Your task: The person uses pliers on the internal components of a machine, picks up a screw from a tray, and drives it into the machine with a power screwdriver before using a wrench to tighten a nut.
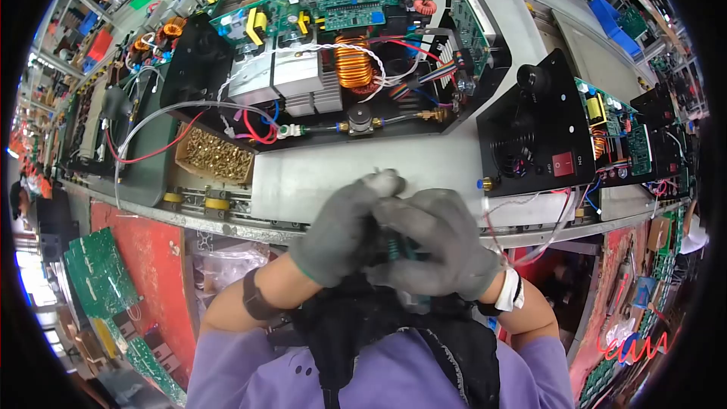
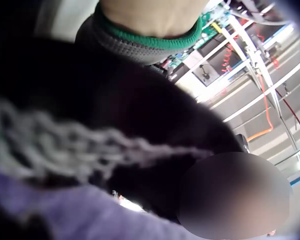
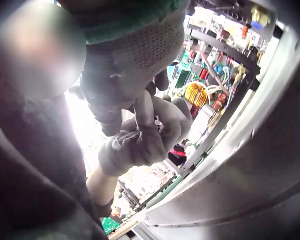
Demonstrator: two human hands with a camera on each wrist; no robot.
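Observation:
Both hands wear grey knit gloves and meet in front of the chest, just short of the bench edge. My left hand (image 1: 337, 235) has its fingertips up by the fingers of my right hand (image 1: 439, 246), which are bent over toward it. From the right wrist view the left glove (image 3: 135, 147) shows bent fingers against the right glove (image 3: 135, 70). A bit of green shows in the shadow between the palms, and I cannot tell what, if anything, the fingers hold. Beyond the hands stands an open black case (image 1: 447, 125) with a circuit board (image 1: 333, 7) and copper coil (image 1: 354, 64).
A box of small brass-coloured parts (image 1: 216, 157) sits left of the case. At right stands a black panel (image 1: 522, 136) with a red switch (image 1: 563, 163) and loose wires. A metal rail (image 1: 227, 227) runs along the bench front. Green boards (image 1: 98, 269) lie lower left.

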